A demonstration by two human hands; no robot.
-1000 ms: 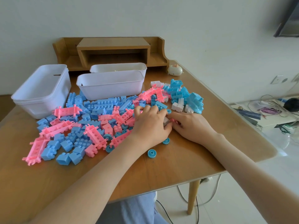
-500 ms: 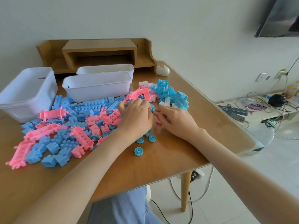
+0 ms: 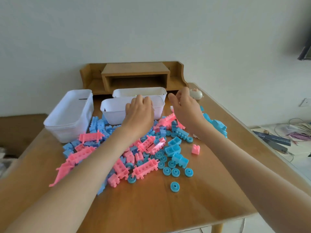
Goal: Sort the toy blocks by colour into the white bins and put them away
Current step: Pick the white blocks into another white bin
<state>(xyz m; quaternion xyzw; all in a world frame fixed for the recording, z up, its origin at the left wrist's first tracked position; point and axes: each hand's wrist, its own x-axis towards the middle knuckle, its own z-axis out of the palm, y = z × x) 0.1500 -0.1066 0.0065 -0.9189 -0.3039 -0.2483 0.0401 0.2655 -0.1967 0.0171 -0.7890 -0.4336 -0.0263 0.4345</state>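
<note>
Pink/blue blocks (image 3: 146,169) on table (image 3: 168,209), L hand (image 3: 139,113) over bin (image 3: 113,113), R hand (image 3: 186,110) beside

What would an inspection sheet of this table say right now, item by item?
Surface: wooden table, shelf unit at its back.
Job's things: pink blocks and blue blocks mixed in one heap; white bins behind.
Clutter: small white gadget, back right.
Grips: left hand over the front bin; right hand raised beside it; hold unclear.
Cables: wires on the side table.
Surroundings: plain wall, wall socket.
</note>
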